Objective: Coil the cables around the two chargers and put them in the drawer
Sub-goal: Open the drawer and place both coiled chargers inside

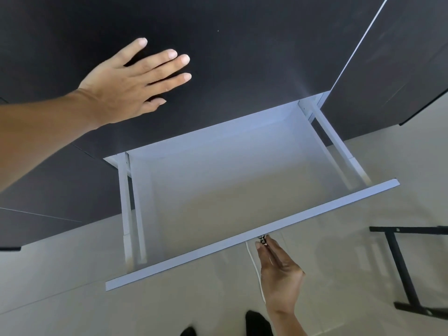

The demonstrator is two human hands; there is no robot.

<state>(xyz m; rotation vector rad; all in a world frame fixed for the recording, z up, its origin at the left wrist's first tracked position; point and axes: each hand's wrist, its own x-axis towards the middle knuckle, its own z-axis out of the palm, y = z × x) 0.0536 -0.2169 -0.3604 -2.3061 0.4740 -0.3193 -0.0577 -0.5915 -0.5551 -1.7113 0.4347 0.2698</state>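
A white drawer (252,235) stands pulled far out from under a black desk top (242,57), and nothing lies inside it. My right hand (278,270) is below its front panel, fingers pinched on the small metal knob (263,239). A thin white cable (254,265) hangs just left of that hand. My left hand (131,83) hovers flat over the desk top with fingers spread, holding nothing. No charger is in view.
Beige tiled floor (72,275) lies under the drawer. A black metal frame leg (402,267) stands at the right. My dark shoes (257,323) show at the bottom edge. A second dark panel (400,57) adjoins the desk at the right.
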